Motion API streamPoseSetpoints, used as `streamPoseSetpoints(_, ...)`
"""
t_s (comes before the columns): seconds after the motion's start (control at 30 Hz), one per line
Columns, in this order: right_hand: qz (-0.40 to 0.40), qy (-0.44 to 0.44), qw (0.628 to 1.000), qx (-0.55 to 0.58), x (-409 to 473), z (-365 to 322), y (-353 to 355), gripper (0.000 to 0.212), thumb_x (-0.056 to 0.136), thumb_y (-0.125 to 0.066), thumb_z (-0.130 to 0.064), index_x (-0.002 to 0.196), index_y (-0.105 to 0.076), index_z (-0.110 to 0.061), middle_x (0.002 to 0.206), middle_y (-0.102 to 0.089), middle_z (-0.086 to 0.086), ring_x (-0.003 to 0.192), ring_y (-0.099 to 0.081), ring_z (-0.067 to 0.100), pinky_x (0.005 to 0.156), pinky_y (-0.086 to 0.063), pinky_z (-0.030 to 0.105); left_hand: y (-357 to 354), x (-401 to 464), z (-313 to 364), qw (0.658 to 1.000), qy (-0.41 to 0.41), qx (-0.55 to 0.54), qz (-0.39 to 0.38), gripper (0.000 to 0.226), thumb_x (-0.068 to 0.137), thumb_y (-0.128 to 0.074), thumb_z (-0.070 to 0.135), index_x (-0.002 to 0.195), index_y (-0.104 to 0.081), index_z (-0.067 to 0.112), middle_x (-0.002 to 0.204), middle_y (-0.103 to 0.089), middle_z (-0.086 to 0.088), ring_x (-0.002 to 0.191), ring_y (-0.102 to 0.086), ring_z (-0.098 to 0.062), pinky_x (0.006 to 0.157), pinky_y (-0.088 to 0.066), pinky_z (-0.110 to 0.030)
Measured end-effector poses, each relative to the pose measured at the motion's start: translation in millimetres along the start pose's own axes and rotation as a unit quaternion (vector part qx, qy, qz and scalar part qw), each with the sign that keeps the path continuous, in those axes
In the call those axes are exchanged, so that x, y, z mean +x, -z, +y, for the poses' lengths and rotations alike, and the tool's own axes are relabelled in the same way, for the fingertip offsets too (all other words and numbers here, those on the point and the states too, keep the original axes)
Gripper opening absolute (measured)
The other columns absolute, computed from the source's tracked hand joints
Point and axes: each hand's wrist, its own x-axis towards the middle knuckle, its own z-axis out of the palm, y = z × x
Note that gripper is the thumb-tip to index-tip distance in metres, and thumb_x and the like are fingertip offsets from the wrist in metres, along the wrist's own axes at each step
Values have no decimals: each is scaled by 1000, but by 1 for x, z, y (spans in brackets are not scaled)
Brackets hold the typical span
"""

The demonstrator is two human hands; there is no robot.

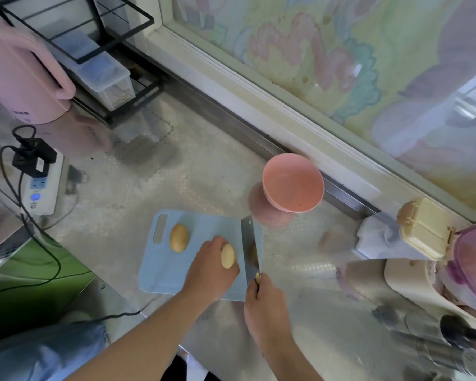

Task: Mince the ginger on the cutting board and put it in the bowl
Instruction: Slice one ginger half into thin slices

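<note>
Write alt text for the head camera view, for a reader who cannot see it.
On a blue cutting board, a person's left hand holds a yellowish piece while the right hand grips a cleaver standing just beside it. A second piece lies near the board's handle, and an empty pink bowl sits behind.

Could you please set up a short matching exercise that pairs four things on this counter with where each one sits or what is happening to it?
Things:
1. pink bowl
2. cleaver
3. cut piece
4. whole piece

Places or states:
A. lying free on the blue cutting board, near its handle slot
B. held in the left hand, cut face showing
C. standing off the board, by the window frame
D. handle in the right hand, blade over the board's right edge

Pairs: 1-C, 2-D, 3-B, 4-A
</note>
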Motion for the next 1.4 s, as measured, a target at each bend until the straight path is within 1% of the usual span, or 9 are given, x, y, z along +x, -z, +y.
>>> streamPoseSetpoints(0.1,-7,3,1000,1,1,-1,-1,24,103,-34,-35,85,-45,-23,74,-61,0,57,-55,16,47,-36,30,8,2,-4,985,57,-163,11,31,85,-80,35,109,-60,39,106,-69,20,92,-70,-7,78,-56,-29)
streamPoseSetpoints(0.3,-19,12,1000,4,3,-6,-9,24,100,-35,-33,81,-42,-22,73,-60,5,60,-57,24,50,-37,35,9,-6,-12,978,95,-182,44,18,90,-76,43,102,-67,33,102,-69,19,95,-66,-4,74,-47,-22)
streamPoseSetpoints(0.37,-23,17,1000,2,3,-8,-12,22,100,-36,-32,82,-43,-22,73,-61,6,63,-60,27,52,-38,36,7,-6,-13,975,112,-183,49,14,91,-74,42,98,-67,32,101,-70,17,94,-68,-10,72,-49,-24)
streamPoseSetpoints(0.5,-27,20,999,-6,2,-12,-15,23,101,-37,-32,83,-44,-20,74,-61,6,65,-62,26,51,-40,36,1,-7,-20,969,124,-212,33,11,85,-78,36,88,-70,30,88,-74,9,85,-74,-17,77,-63,-42)
streamPoseSetpoints(0.67,-37,23,999,-18,3,-12,-13,21,100,-38,-26,81,-43,-19,75,-60,7,65,-61,27,51,-39,36,1,-8,-19,958,115,-261,21,13,91,-79,20,98,-67,19,92,-75,-3,75,-76,-18,69,-66,-44)
streamPoseSetpoints(0.83,-34,23,999,-20,1,-9,-10,23,100,-37,-26,78,-39,-21,72,-58,7,59,-53,25,49,-34,34,2,-11,-22,959,75,-275,1,35,92,-78,21,118,-62,39,94,-73,0,71,-75,-14,72,-65,-36)
streamPoseSetpoints(1.0,-22,51,997,-48,-8,-5,-7,20,102,-35,-24,83,-40,-22,68,-53,1,52,-46,17,43,-25,25,0,-13,-24,957,54,-285,12,33,92,-78,24,119,-66,39,93,-73,2,84,-73,-15,69,-65,-31)
streamPoseSetpoints(1.2,-26,54,997,-48,-14,-7,-7,22,103,-36,-25,80,-35,-25,72,-56,5,56,-49,20,45,-25,24,-1,-13,-24,953,46,-298,14,32,91,-79,24,115,-66,40,92,-73,2,85,-73,-15,70,-65,-31)
streamPoseSetpoints(1.4,-34,52,997,-52,-16,-10,-12,15,102,-35,-23,88,-41,-21,74,-58,6,62,-54,26,52,-35,34,-1,-14,-25,949,48,-312,14,28,93,-76,22,113,-67,39,91,-74,0,83,-74,-16,69,-63,-29)
